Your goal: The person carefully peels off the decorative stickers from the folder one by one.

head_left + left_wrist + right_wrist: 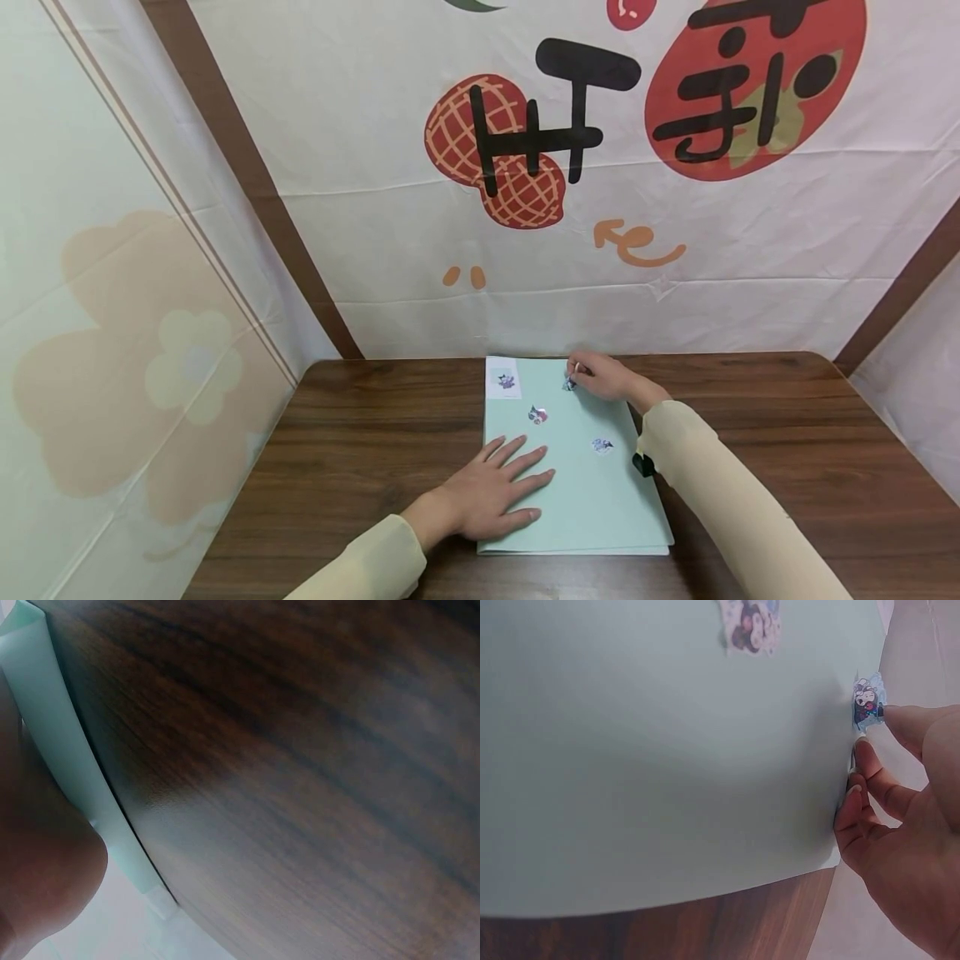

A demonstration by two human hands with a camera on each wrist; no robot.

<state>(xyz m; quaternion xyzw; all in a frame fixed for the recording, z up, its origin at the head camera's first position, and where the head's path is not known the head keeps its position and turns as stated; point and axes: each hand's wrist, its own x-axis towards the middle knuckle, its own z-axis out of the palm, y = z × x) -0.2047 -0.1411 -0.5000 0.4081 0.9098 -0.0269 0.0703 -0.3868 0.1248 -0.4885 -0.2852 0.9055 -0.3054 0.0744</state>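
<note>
A pale green folder [577, 508] lies on the wooden table. My left hand [495, 492] rests flat on its lower left part, fingers spread. Near the folder's top right corner, my right hand [600, 377] pinches a small cartoon sticker [866, 703]; the thumb is at its edge, while the other fingers curl beside it at the folder's surface. Lower on the cover sit a round-edged cartoon sticker [537, 415] and a purple-blue sticker [602, 446]. At the top left corner is a white slip [503, 367] with a purple cartoon figure on it.
Dark wooden tabletop [360, 450] extends on both sides of the folder. A white printed cloth [390, 208] hangs right behind the table's back edge, and another cloth panel [112, 250] stands along the left. A small black object [642, 464] sits at the right sleeve.
</note>
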